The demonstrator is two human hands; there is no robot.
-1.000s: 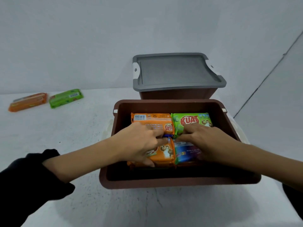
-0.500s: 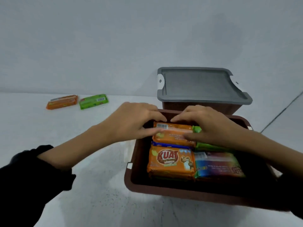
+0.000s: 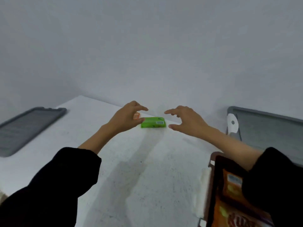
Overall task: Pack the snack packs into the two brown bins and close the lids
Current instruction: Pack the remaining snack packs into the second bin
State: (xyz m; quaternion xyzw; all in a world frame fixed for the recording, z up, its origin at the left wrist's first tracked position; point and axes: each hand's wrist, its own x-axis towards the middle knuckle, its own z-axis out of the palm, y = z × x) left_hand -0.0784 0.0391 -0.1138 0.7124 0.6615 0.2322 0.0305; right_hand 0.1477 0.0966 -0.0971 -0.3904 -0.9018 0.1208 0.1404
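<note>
Left hand [image 3: 126, 117], right hand [image 3: 185, 121] over white table [image 3: 131, 169].

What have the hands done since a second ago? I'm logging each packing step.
Both hands left the packs in the open brown bin and reached out to the table's far side. The left hand and right hand, both open, now flank the green pack. Nothing held. That pack stayed put.

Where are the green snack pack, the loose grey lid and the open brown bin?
green snack pack [image 3: 153, 122], head view, middle of top face
loose grey lid [image 3: 26, 130], head view, centre panel
open brown bin [image 3: 213, 177], head view, left wall
</note>
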